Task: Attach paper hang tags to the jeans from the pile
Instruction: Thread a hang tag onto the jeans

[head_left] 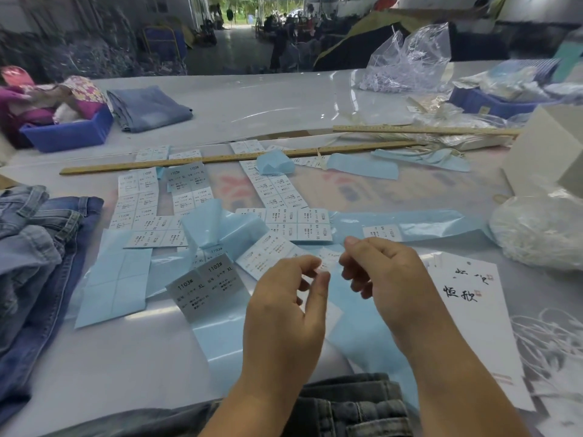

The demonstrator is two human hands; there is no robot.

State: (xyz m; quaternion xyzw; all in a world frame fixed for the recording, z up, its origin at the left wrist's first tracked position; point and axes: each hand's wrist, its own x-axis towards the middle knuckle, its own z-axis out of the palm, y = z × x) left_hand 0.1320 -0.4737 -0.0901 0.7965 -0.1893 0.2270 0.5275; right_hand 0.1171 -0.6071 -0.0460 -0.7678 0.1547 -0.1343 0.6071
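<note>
I judge the small sticker (326, 263), pinched between my left hand (284, 298) and right hand (378, 279) fingertips above the table's near edge, could curl and stick to itself.

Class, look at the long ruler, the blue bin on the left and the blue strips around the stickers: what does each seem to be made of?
Long ruler: probably wood, a tan matte stick with printed marks.
Blue bin: likely moulded plastic, with smooth, stiff, evenly coloured walls.
Blue strips: apparently glossy coated backing paper, thin, curling and reflecting light.
</note>
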